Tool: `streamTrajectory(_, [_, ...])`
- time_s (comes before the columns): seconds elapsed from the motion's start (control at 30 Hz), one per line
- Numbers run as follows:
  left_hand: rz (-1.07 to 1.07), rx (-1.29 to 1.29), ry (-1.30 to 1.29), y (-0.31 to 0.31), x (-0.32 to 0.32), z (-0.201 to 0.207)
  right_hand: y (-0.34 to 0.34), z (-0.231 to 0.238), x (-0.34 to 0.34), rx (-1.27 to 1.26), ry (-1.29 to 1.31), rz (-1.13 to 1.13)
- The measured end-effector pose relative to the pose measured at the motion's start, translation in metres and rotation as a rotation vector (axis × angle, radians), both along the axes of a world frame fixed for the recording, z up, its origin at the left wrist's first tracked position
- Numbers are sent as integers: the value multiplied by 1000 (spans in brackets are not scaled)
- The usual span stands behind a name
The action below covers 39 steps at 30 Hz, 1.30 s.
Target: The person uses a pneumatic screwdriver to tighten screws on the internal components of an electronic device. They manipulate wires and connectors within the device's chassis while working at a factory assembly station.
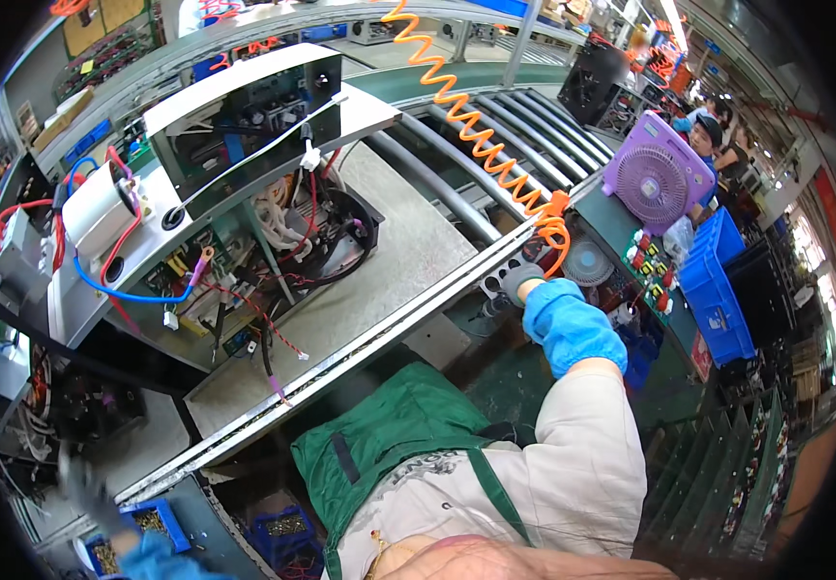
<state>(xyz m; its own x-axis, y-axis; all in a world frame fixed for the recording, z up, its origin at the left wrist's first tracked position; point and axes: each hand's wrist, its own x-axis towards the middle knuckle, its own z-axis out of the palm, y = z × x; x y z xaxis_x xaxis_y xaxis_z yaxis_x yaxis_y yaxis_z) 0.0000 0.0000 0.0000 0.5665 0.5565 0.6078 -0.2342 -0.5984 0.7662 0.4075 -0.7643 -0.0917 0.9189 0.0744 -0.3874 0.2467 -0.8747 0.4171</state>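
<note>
My right hand (522,281), in a dark glove, is at the rail on the near side of the conveyor, beside a grey holder with round holes (497,274). Its fingers look curled, but what they grip is hidden. Close by, an orange coiled air hose (507,180) hangs down and loops. At the lower left my left hand (91,491), gloved and smeared by motion, is just above blue trays of small screws (168,520). Before me an open machine chassis (244,135) shows circuit boards and wiring. A white cylinder (97,215) with red and blue cables is mounted on its left part.
Metal rollers (456,179) run behind the chassis. On the right bench (597,227) are a purple fan (652,181), small components (652,271) and a blue crate (713,290). Another chassis (12,377) stands at the left. Other people work at the far right.
</note>
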Motion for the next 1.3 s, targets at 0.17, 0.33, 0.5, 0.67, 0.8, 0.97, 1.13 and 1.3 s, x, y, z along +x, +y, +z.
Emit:
streamTrajectory(0.17, [-24, -857, -152, -59, 159, -5, 27, 107, -15, -113, 283, 143])
streamTrajectory(0.33, [-339, -676, -141, 22, 171, -69, 6, 192, -63, 439, 316, -87])
streamTrajectory(0.5, [-305, -861, -159, -11, 168, -46, 41, 119, -99, 781, 120, -48])
streamTrajectory(0.67, [-249, -867, -220, -58, 179, -19, 93, 24, -131, 1069, 100, -197])
streamTrajectory(0.8, [4, -928, -141, -78, 168, -21, 161, 46, -153, 1368, 636, -610])
streamTrajectory(0.97, [-409, -1411, -579, -161, 148, -44, 196, 4, -121, 1484, 617, -472])
streamTrajectory(1.13, [-486, -1664, -262, -237, 160, -91, 195, -6, -122, 1801, 758, -713])
streamTrajectory(1.3, [-359, -1417, 126, -260, 186, -76, 143, 18, -152, 2107, 987, -794])
